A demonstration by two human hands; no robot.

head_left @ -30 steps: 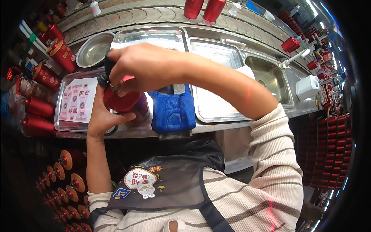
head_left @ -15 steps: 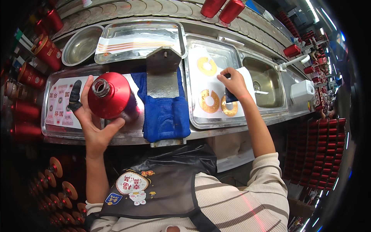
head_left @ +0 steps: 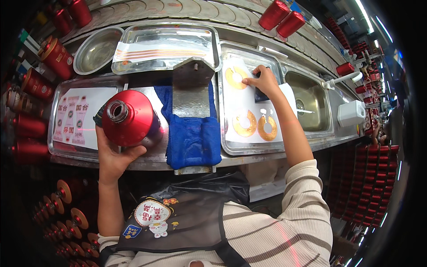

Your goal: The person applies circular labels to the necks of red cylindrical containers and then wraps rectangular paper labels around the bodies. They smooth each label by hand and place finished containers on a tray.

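Observation:
My left hand [head_left: 113,162] is wrapped round a shiny red bottle [head_left: 141,113], tilted so its open clear neck faces up toward me. A dark finger cover [head_left: 98,116] on that hand shows beside the bottle. At the right-hand tray, my right hand [head_left: 267,82] keeps a flat dark blue piece [head_left: 260,95] under its fingers; its exact kind is unclear. The thumb and fingertips touch the edge of a gold ring-shaped decal [head_left: 235,78] on a white sheet [head_left: 235,100]. Two more gold decals [head_left: 244,124] lie nearer me on that sheet.
A metal bracket [head_left: 192,98] with a folded blue cloth [head_left: 194,140] stands between the trays. Printed decals [head_left: 71,115] lie in the left tray, striped strips [head_left: 155,53] in the back one. A metal bowl [head_left: 95,51], sink [head_left: 311,100] and slatted conveyor [head_left: 195,11] with red bottles [head_left: 291,24] surround them.
My right hand has moved away from me to the far gold decal, carrying the dark piece. The bottles on the conveyor have shifted right. My left hand still holds the red bottle.

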